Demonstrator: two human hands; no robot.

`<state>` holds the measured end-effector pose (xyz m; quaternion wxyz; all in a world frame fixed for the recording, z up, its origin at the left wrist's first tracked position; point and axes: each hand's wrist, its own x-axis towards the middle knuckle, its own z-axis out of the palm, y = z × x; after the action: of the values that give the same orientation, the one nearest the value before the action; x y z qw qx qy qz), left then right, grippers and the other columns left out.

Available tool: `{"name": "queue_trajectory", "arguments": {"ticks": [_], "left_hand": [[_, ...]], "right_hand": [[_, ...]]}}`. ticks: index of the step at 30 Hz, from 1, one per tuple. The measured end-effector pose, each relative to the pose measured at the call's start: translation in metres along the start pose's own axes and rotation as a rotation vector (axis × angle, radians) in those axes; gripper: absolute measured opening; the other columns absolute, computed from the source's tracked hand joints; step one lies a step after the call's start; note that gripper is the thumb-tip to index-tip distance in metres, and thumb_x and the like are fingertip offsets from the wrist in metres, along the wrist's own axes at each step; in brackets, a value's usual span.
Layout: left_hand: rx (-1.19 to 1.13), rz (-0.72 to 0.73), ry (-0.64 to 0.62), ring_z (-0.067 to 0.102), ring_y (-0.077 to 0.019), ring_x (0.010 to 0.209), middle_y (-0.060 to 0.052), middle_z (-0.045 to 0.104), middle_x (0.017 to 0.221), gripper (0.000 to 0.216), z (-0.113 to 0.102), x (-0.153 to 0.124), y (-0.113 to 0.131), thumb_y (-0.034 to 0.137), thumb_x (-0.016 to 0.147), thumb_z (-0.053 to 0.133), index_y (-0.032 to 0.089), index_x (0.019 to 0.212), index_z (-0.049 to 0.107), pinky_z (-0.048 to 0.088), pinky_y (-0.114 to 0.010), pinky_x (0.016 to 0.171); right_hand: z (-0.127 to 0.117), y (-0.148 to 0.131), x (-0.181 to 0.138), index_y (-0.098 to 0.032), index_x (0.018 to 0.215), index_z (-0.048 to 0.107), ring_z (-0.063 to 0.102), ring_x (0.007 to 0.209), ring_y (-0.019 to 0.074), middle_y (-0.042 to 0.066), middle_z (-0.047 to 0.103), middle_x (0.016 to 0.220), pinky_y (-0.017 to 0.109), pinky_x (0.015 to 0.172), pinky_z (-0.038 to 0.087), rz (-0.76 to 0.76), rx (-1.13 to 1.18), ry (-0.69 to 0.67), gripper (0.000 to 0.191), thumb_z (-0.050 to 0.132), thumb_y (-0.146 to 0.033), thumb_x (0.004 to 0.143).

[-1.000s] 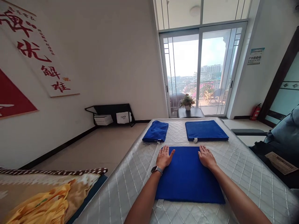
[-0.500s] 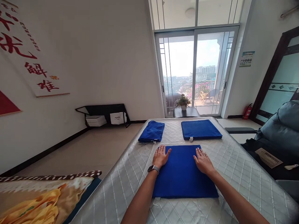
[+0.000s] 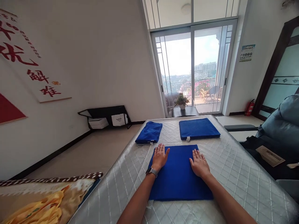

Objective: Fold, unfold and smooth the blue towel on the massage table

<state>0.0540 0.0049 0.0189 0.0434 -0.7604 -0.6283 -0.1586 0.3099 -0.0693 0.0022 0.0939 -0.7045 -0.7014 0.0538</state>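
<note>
A folded blue cloth (image 3: 180, 177) lies flat in front of me on the quilted silver-white mattress (image 3: 121, 186). Flat on its far left edge rests my left hand (image 3: 159, 158), fingers stretched out and thumb apart. My right hand (image 3: 199, 162) lies open along the cloth's far right edge, its palm down. Beyond them, a smaller folded blue cloth (image 3: 149, 132) is at the left with a little white label showing. To the right of that is a wider folded blue cloth (image 3: 199, 128), also with a white label. Neither hand grips anything.
A patterned blanket (image 3: 79, 193) with a yellow cloth (image 3: 44, 205) on it is at the lower left. A dark armchair (image 3: 282, 121) stands to the right. Past the mattress is a potted plant (image 3: 182, 101) on a dark chair (image 3: 187, 111) before the glass door.
My right hand has slid slightly left and nearer to me on the cloth. The left hand stays at the left edge. The camera view has shifted a little.
</note>
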Motion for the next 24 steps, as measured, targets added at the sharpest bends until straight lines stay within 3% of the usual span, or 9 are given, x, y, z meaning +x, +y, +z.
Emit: {"name": "queue_trajectory", "arguments": {"ticks": [3, 6, 9, 11, 17, 24], "left_hand": [[-0.157, 0.249, -0.063, 0.035, -0.0258, 0.15, -0.015, 0.045, 0.158, 0.067, 0.005, -0.007, 0.052, 0.053, 0.105, 0.017, 0.014, 0.153, 0.044, 0.034, -0.046, 0.121], [-0.259, 0.513, -0.061, 0.037, -0.0246, 0.149, -0.014, 0.045, 0.158, 0.062, 0.016, -0.021, 0.11, 0.053, 0.106, 0.022, 0.018, 0.153, 0.042, 0.036, -0.047, 0.12], [-0.284, 0.562, -0.05, 0.034, -0.021, 0.15, -0.013, 0.04, 0.161, 0.061, 0.023, -0.035, 0.146, 0.048, 0.107, 0.019, 0.015, 0.156, 0.036, 0.035, -0.042, 0.121], [-0.272, 0.535, -0.057, 0.033, -0.0197, 0.151, -0.013, 0.038, 0.162, 0.062, 0.023, -0.04, 0.153, 0.047, 0.108, 0.017, 0.013, 0.157, 0.034, 0.035, -0.04, 0.122], [-0.159, 0.49, -0.122, 0.03, -0.0225, 0.152, -0.015, 0.037, 0.162, 0.069, 0.014, -0.046, 0.116, 0.055, 0.106, 0.017, 0.013, 0.157, 0.034, 0.031, -0.043, 0.123], [-0.014, 0.338, -0.204, 0.024, -0.0249, 0.154, -0.014, 0.029, 0.166, 0.074, 0.003, -0.049, 0.026, 0.06, 0.104, 0.015, 0.014, 0.159, 0.03, 0.026, -0.046, 0.125]], "right_hand": [[0.002, 0.001, 0.0, -0.007, 0.161, 0.023, 0.006, 0.157, 0.0232, 0.012, 0.018, 0.168, 0.046, 0.126, 0.009, 0.003, -0.002, 0.016, 0.068, 0.024, -0.041, 0.102], [0.004, 0.005, -0.002, -0.009, 0.161, 0.025, 0.007, 0.156, 0.0235, 0.01, 0.018, 0.168, 0.045, 0.126, 0.011, -0.026, -0.021, 0.023, 0.065, 0.028, -0.031, 0.099], [0.007, 0.009, -0.004, -0.012, 0.16, 0.029, 0.008, 0.156, 0.0232, 0.008, 0.02, 0.168, 0.043, 0.126, 0.011, -0.074, -0.045, 0.021, 0.067, 0.034, -0.023, 0.095], [0.009, 0.01, -0.004, -0.013, 0.16, 0.029, 0.01, 0.156, 0.0234, 0.007, 0.02, 0.168, 0.042, 0.126, 0.01, -0.074, -0.055, 0.021, 0.067, 0.034, -0.023, 0.094], [0.007, 0.005, 0.0, -0.007, 0.161, 0.025, 0.011, 0.156, 0.0238, 0.01, 0.017, 0.168, 0.044, 0.126, 0.01, -0.024, -0.029, 0.022, 0.067, 0.026, -0.036, 0.1], [-0.001, 0.001, 0.0, -0.005, 0.16, 0.023, 0.01, 0.156, 0.0238, 0.011, 0.018, 0.168, 0.045, 0.126, 0.007, -0.001, 0.021, 0.004, 0.07, 0.021, -0.045, 0.102]]}}
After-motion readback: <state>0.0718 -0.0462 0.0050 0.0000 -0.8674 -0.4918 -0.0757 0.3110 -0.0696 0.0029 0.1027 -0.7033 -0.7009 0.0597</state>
